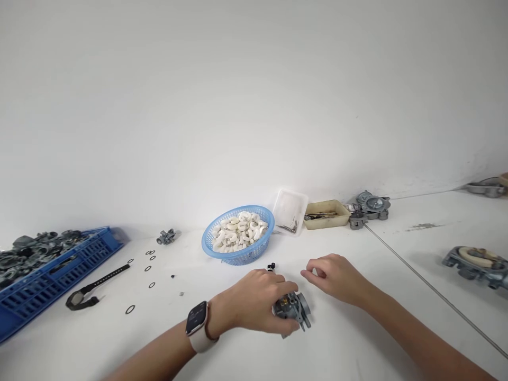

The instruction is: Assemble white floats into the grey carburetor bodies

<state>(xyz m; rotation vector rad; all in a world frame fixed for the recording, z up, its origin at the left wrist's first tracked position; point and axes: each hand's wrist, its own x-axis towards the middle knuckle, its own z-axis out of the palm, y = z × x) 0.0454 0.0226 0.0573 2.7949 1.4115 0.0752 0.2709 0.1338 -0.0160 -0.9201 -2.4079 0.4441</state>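
My left hand (260, 300), with a smartwatch (197, 317) on its wrist, grips a grey metal carburetor (291, 307) on the white table. Its thumb and fingers wrap around the carburetor's left side and hide part of it. A brass-coloured bit shows on the carburetor's upper face. Just beyond the left hand's knuckles stands a small black fitting (271, 267). To the right of the carburetor, my right hand (333, 278) hovers apart from it. The right hand's thumb and forefinger are curled together, and whatever lies between them is too small to make out.
A blue basket (270, 233) of white curved parts stands behind my hands, near a white tray (291, 211) and a cream tray (327, 214). Left are a blue crate (79, 270) of metal parts, a black watch (79, 299) and several rings (130, 309). Carburetor bodies (478, 264) lie right.
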